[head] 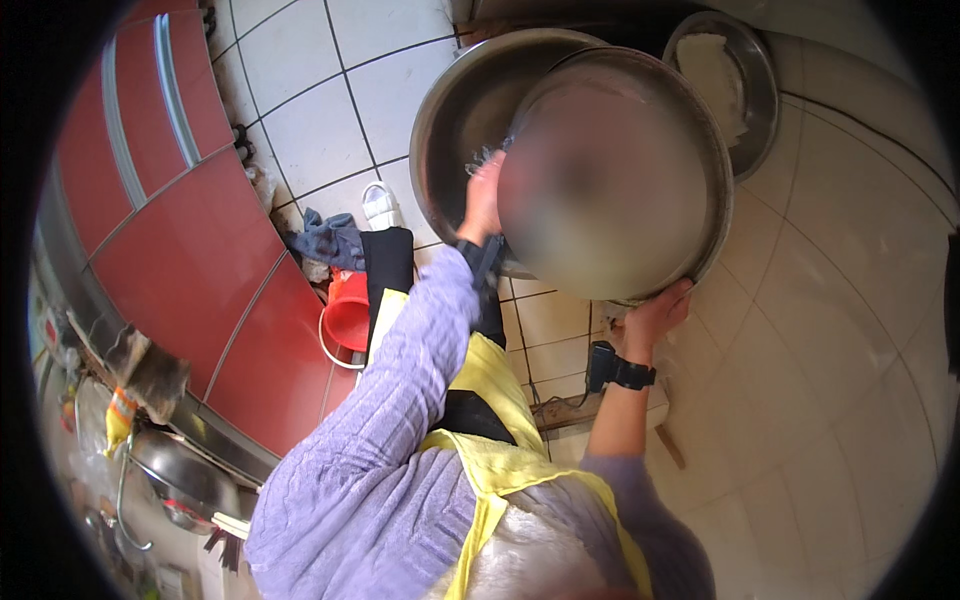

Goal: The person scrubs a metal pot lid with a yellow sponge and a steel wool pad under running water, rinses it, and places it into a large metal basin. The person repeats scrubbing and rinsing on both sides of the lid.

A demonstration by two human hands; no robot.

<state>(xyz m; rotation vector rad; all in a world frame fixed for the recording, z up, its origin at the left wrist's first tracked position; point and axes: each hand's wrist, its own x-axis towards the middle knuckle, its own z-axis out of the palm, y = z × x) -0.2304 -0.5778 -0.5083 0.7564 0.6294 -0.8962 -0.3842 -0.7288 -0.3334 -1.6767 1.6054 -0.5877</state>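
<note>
A round metal basin (716, 176) is held up in front of me, its inside blurred. My left hand (484, 196) grips its left side, partly hidden behind it. My right hand (660, 309) holds the rim at the lower right. Beneath and to the left stands a wider metal basin (442, 142), partly covered by the held one. Something clear and shiny, water or plastic, shows by my left fingers; I cannot tell which. A smaller metal bowl (761, 112) with a pale substance (709, 79) inside sits at the upper right.
Red cabinets (195, 247) line the left, below a counter with a metal wok or bowl (184, 469). A red bucket (347, 322) and a grey-blue cloth (328, 236) lie near my foot in a white shoe (381, 204). A dark cable (877, 139) runs along the tiled wall at right.
</note>
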